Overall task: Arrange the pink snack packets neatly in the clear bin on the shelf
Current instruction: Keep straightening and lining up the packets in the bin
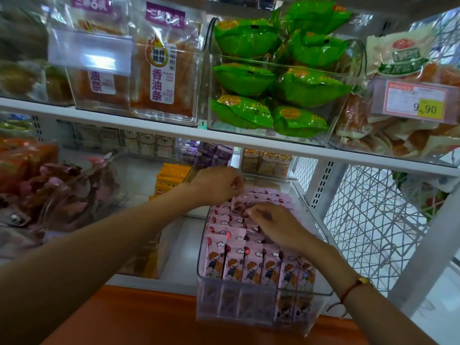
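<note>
Left forearm stretching across foreground toward lower shelf (189,247). Clear bin (321,292) sitting at shelf front edge, holding pink snack packets (251,267) standing upright in tight rows. Left hand (219,185) hovering over back rows, fingers curled, pinching top edge of a packet. Right hand (273,225) resting on middle rows, fingertips pinching packet tops. Hands working close together, not touching. Green snack bags (271,80) filling bin on shelf above; price tag (415,100) hanging to right.
</note>
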### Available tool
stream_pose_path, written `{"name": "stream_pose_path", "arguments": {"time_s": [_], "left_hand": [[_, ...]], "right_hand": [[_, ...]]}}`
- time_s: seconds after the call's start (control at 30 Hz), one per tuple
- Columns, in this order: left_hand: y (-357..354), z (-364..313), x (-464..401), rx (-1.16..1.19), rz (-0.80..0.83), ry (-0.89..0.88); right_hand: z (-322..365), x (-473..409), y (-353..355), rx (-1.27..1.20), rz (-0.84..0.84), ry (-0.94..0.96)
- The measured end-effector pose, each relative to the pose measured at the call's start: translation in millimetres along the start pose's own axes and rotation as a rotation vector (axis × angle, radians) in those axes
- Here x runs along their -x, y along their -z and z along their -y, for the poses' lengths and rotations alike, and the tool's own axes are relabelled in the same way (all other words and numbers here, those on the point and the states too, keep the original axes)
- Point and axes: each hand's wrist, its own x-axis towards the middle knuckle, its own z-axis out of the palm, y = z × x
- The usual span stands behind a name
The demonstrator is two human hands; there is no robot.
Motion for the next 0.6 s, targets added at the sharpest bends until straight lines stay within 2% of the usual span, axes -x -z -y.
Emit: {"name": "stream_pose_path", "arguments": {"time_s": [0.17,0.27,0.37,0.43,0.53,0.6], "left_hand": [[7,-6,33,0.295,-0.323,0.124],[4,-9,57,0.57,-0.55,0.235],[3,-14,82,0.87,-0.707,0.279],[4,-18,94,0.943,-0.746,0.268],[7,-26,106,1.022,-0.713,0.212],[10,-32,111,1.08,-0.687,0.155]], "right_hand": [[4,-5,5,-0.141,-0.086,-0.092],[10,1,4,-0.082,-0.048,-0.086],[20,10,2,-0.034,-0.115,-0.034],[33,19,2,-0.082,-0.179,0.04],[59,35,-4,-0.277,-0.167,0.144],[71,44,-9,-0.271,-0.181,0.208]]}}
